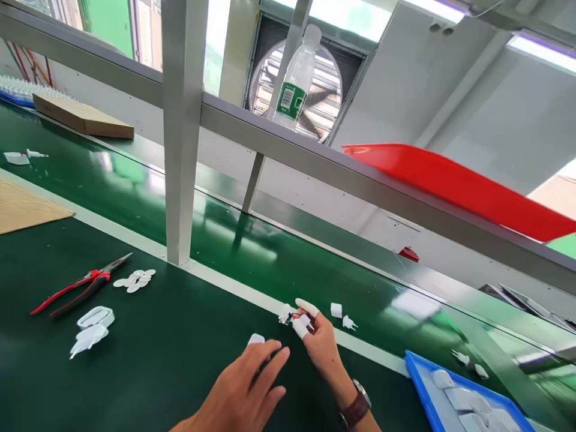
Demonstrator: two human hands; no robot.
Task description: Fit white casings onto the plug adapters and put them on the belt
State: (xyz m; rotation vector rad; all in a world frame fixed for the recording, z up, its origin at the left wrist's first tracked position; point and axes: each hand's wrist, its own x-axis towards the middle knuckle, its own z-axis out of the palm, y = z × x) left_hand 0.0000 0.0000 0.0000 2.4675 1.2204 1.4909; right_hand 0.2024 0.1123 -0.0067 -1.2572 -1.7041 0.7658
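My right hand (321,342), with white finger cots on two fingertips and a watch on the wrist, pinches a small white plug part (286,314) with tiny inner parts showing at its side. It is held above the pale strip along the bench edge. My left hand (245,384) is over the dark green bench, fingers apart, holding nothing. Just past its fingertips lies a white plastic piece (256,338), partly covered by the fingers; I cannot tell whether they touch. On the belt beyond my right hand are a white block (336,310) and a white two-pin plug (349,323).
Red-handled pliers (85,288), white discs (134,280) and white plastic housings (92,330) lie at left. A blue tray (416,378) of white parts stands at lower right. A grey post (180,132) rises from the bench edge; a rail above carries a bottle (294,84) and red tray (450,180).
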